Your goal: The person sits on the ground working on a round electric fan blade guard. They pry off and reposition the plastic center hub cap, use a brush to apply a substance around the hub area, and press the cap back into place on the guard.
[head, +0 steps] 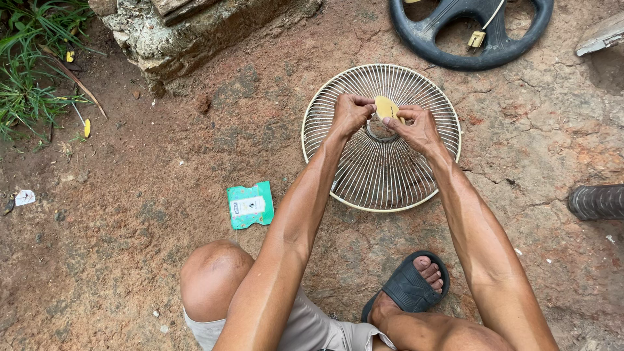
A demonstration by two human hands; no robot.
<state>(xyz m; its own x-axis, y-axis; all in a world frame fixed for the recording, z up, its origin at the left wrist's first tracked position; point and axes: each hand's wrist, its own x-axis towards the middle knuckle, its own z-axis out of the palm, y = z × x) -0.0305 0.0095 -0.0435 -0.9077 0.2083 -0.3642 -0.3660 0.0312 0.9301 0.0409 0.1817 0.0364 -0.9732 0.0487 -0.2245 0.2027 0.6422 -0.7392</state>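
Observation:
A round cream wire fan grille point(383, 175) lies flat on the reddish dirt ground. Over its centre ring both hands meet on a small yellow pad-like piece point(386, 107). My left hand point(351, 114) has its fingers curled and pinches the left edge of the piece. My right hand point(416, 127) grips its right side with thumb and fingers. The grille's centre is partly hidden by the hands.
A green and white sachet point(250, 205) lies on the ground left of the grille. A black fan base point(471, 32) with a plug sits at the top. A rock point(195, 32) and grass point(32, 58) are top left, a dark ribbed object point(597, 201) at right. My sandalled foot point(413, 286) is below the grille.

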